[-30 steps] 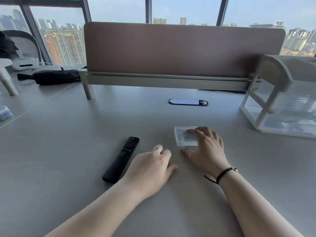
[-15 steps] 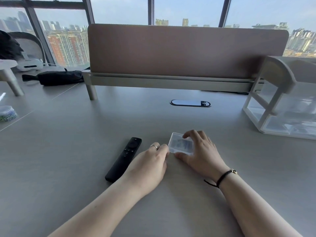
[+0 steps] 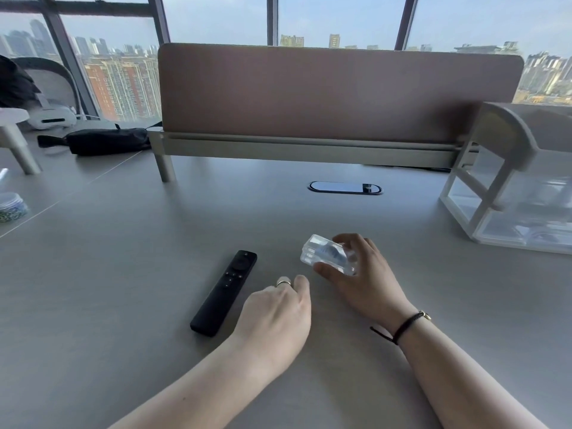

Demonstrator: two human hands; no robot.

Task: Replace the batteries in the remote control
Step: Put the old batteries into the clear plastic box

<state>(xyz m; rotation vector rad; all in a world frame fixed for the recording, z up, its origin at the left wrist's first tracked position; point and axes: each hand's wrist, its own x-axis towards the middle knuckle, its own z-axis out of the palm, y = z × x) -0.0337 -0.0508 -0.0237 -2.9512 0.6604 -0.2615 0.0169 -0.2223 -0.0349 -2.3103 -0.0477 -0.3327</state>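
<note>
Black, slim remote lies flat on the table. Right hand pinches a clear plastic box between thumb and fingers. Left hand rests beside the remote, fingers curled loosely, holding nothing.

Black remote lies flat, buttons up; clear battery case tilted, lifted.

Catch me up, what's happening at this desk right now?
A person is at the start of a remote battery swap. Their right hand has a small clear plastic case pinched between thumb and fingers, tilted up off the grey desk. The left hand rests on the desk, holding nothing. The black remote lies buttons-up just left of it, untouched and not yet opened.
</note>
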